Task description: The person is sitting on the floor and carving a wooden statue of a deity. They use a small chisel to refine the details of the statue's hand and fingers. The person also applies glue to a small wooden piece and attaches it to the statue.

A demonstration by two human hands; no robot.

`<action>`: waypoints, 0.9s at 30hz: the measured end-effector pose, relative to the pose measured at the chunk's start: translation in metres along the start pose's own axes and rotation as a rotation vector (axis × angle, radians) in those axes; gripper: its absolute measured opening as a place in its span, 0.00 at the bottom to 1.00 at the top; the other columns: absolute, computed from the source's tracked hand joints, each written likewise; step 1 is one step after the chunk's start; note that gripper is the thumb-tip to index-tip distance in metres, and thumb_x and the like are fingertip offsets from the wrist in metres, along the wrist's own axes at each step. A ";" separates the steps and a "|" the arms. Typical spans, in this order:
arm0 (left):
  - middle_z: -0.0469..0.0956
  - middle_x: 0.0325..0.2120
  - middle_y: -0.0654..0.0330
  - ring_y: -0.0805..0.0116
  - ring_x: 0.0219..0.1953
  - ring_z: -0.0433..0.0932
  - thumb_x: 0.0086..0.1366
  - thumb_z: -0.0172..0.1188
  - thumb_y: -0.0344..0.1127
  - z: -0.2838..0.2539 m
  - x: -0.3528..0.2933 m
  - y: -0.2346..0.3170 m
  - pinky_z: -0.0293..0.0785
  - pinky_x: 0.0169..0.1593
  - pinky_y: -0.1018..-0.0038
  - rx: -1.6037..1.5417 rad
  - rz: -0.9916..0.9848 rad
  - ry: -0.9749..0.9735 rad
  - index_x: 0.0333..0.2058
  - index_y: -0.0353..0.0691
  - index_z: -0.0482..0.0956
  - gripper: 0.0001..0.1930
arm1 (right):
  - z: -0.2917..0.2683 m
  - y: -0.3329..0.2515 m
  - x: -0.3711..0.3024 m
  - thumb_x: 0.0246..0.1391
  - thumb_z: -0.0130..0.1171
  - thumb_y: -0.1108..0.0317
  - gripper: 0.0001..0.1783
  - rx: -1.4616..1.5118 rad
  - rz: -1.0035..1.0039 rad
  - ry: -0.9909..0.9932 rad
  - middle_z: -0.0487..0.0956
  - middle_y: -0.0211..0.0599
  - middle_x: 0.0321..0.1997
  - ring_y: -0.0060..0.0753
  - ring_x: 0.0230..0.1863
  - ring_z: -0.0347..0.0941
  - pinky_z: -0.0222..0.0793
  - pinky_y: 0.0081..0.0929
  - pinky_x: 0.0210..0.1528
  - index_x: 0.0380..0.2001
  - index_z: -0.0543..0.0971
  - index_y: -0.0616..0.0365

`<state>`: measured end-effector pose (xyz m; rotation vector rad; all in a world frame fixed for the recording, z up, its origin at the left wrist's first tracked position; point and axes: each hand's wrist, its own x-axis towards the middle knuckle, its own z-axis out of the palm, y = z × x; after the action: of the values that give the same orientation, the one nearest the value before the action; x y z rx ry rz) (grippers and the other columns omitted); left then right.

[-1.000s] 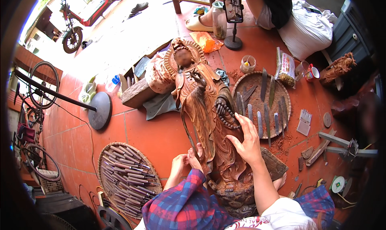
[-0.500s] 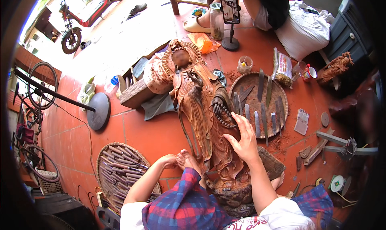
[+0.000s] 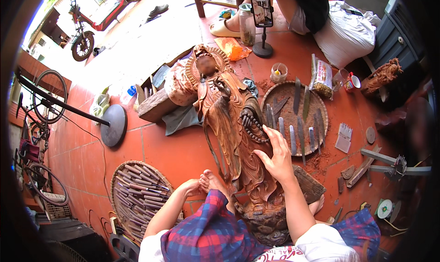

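**White shirt, plaid legs, bare hands**

My feed gives me a left hand (image 3: 191, 187) and a right hand (image 3: 277, 161), both bare from the fingertips back along the forearms. Well behind the right fingers I see a short white sleeve (image 3: 316, 237); behind the left fingers, a matching white sleeve (image 3: 152, 246). Between these, farther back than either set of fingers, the white shirt's front carries dark red printed lettering (image 3: 285, 252), partly cut off from my view. Nearer to the left fingers I get loose legwear (image 3: 206, 232) in blue and red plaid; more plaid shows beyond the right wrist. A bare foot (image 3: 213, 181) sits right at the left fingertips.
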<state>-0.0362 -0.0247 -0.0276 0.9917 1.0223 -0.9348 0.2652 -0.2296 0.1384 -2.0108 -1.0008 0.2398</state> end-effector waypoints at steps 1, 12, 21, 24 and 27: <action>0.82 0.44 0.60 0.71 0.44 0.80 0.77 0.44 0.46 0.001 0.001 0.000 0.79 0.46 0.73 0.000 0.004 0.001 0.53 0.37 0.78 0.21 | 0.000 0.000 0.000 0.50 0.71 0.64 0.41 0.002 0.001 -0.002 0.69 0.45 0.63 0.53 0.63 0.66 0.64 0.45 0.64 0.68 0.66 0.47; 0.81 0.45 0.60 0.71 0.45 0.80 0.77 0.43 0.46 0.007 0.011 -0.015 0.79 0.48 0.73 -0.072 0.041 0.048 0.54 0.37 0.76 0.21 | -0.001 0.001 -0.002 0.49 0.72 0.64 0.42 -0.009 0.016 -0.001 0.71 0.45 0.63 0.52 0.64 0.67 0.63 0.44 0.65 0.67 0.66 0.49; 0.81 0.47 0.60 0.71 0.47 0.80 0.77 0.43 0.46 0.017 0.038 -0.036 0.78 0.49 0.73 -0.236 0.233 0.198 0.56 0.36 0.75 0.22 | 0.000 0.003 -0.001 0.50 0.71 0.63 0.42 0.016 0.000 0.002 0.69 0.47 0.64 0.55 0.62 0.66 0.63 0.46 0.64 0.68 0.66 0.46; 0.81 0.47 0.60 0.71 0.47 0.79 0.77 0.43 0.46 0.021 0.052 -0.041 0.78 0.49 0.73 -0.318 0.328 0.243 0.56 0.36 0.75 0.22 | -0.001 0.003 -0.001 0.50 0.71 0.63 0.42 0.017 -0.003 0.002 0.69 0.47 0.63 0.55 0.62 0.67 0.63 0.46 0.64 0.68 0.66 0.46; 0.80 0.48 0.60 0.71 0.47 0.79 0.77 0.42 0.45 0.026 0.068 -0.044 0.78 0.50 0.73 -0.401 0.432 0.278 0.56 0.36 0.75 0.22 | -0.001 0.002 -0.001 0.50 0.71 0.63 0.42 0.014 -0.008 0.005 0.69 0.47 0.63 0.55 0.62 0.67 0.63 0.46 0.65 0.68 0.66 0.46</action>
<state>-0.0544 -0.0712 -0.0962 0.9612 1.1123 -0.2256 0.2665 -0.2319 0.1373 -1.9932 -1.0016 0.2365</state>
